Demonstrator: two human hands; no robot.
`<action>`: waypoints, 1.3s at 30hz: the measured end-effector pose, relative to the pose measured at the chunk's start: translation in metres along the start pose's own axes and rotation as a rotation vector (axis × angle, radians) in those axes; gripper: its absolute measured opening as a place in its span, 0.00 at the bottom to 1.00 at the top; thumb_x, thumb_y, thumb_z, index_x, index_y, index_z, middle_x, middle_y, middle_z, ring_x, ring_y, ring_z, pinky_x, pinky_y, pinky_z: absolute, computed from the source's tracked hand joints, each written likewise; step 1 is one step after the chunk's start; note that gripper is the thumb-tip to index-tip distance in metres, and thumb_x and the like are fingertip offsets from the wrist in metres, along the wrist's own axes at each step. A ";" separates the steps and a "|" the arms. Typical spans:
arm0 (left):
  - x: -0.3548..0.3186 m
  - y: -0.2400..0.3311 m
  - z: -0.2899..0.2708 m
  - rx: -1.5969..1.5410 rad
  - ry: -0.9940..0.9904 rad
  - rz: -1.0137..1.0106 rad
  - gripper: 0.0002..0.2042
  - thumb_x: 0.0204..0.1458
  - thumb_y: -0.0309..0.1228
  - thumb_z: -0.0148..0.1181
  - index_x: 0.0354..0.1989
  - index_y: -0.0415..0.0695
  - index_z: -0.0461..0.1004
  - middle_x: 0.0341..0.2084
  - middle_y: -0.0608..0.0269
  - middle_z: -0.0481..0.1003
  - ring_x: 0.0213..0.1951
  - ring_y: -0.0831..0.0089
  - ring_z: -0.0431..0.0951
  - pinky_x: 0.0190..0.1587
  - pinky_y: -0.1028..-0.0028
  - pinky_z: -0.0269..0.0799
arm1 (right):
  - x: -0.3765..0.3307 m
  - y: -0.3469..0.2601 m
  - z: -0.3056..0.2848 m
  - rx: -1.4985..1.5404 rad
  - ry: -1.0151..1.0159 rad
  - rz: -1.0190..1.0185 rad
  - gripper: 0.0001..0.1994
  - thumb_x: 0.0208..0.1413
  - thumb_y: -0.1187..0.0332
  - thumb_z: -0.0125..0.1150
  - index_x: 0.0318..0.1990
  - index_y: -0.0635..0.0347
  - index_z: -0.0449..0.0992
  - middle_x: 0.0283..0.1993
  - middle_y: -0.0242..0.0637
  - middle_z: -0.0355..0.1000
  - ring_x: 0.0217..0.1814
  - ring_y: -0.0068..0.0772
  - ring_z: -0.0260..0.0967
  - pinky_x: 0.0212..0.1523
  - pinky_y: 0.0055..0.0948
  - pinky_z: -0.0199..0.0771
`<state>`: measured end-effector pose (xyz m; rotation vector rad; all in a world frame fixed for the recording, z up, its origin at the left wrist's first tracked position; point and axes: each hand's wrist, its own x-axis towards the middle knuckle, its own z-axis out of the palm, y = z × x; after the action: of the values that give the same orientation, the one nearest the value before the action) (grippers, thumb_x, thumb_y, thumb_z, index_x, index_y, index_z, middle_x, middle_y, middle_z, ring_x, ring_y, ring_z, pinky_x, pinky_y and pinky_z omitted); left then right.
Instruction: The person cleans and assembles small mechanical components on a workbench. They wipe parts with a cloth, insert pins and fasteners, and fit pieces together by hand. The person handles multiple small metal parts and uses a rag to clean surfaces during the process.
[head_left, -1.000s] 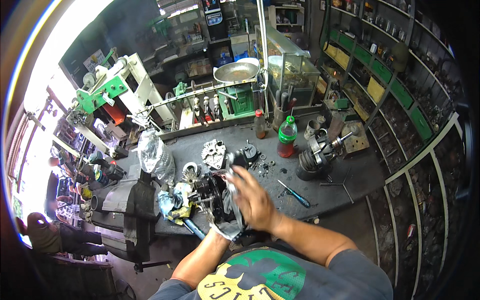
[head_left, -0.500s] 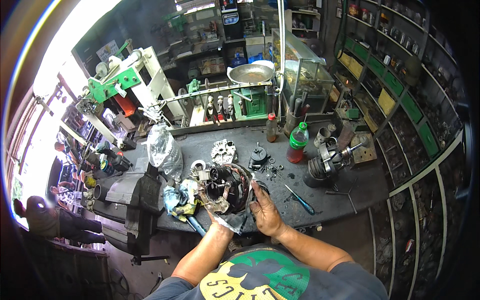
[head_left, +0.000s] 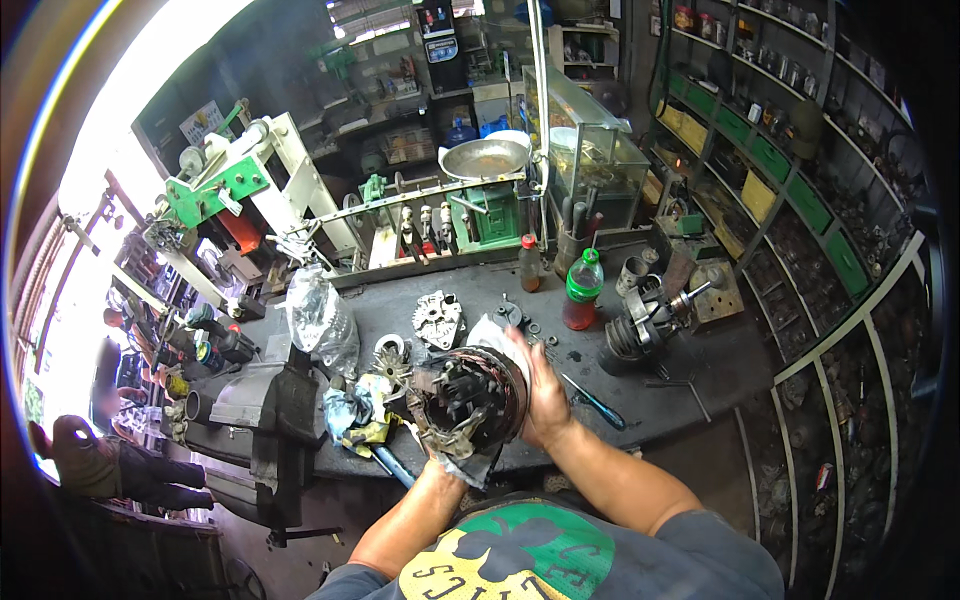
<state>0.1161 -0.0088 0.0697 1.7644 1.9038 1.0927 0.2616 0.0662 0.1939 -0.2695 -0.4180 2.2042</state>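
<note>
An alternator half [head_left: 466, 392], a greasy housing with a copper-wound ring, is raised above the bench's near edge. My left hand [head_left: 446, 480] supports it from below, its fingers mostly hidden behind the part and a grimy rag hanging there. At the ring's right side, my right hand [head_left: 546, 396] presses a whitish rag [head_left: 492, 334] against the rim, fingers stretched upward. Just beyond lie a silver alternator end cover [head_left: 438, 320], a finned rotor piece [head_left: 391, 362] and small loose parts. A blue-and-yellow crumpled cloth [head_left: 357, 412] sits left of the held part.
A bench vise [head_left: 262, 400] stands at the left, near a clear plastic bag [head_left: 322, 322]. A screwdriver [head_left: 597, 404] lies to the right. Farther back are a red-liquid bottle [head_left: 583, 290], a smaller bottle [head_left: 529, 264] and another machine part [head_left: 640, 335]. Shelves line the right wall.
The alternator half has been tilted, showing more of its ring and inside. My right hand has shifted right and slightly up, and the whitish rag now shows over the far rim.
</note>
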 end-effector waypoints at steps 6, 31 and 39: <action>-0.002 0.001 -0.017 -1.267 -0.119 -0.250 0.25 0.69 0.44 0.59 0.71 0.49 0.74 0.68 0.57 0.75 0.68 0.57 0.74 0.75 0.53 0.67 | -0.036 0.052 -0.158 -0.119 0.185 0.527 0.23 0.78 0.55 0.52 0.67 0.62 0.78 0.64 0.45 0.82 0.68 0.46 0.79 0.72 0.51 0.77; -0.013 0.085 -0.053 -1.719 0.271 -0.642 0.28 0.73 0.56 0.49 0.70 0.49 0.74 0.59 0.51 0.82 0.57 0.50 0.85 0.62 0.46 0.83 | -0.023 -0.014 -0.067 -1.184 -0.244 -0.175 0.40 0.69 0.69 0.66 0.83 0.71 0.54 0.81 0.49 0.63 0.83 0.38 0.60 0.82 0.36 0.58; 0.000 0.083 -0.075 -1.744 -0.059 -0.713 0.35 0.71 0.60 0.50 0.69 0.41 0.75 0.60 0.47 0.82 0.55 0.52 0.86 0.61 0.50 0.84 | -0.008 -0.036 -0.056 -0.901 -0.364 -0.015 0.47 0.62 0.47 0.76 0.78 0.71 0.64 0.72 0.43 0.74 0.72 0.31 0.70 0.74 0.33 0.69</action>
<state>0.1226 -0.0367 0.1775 0.1069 0.6497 1.4733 0.3110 0.0926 0.1563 -0.3299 -1.6004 1.9130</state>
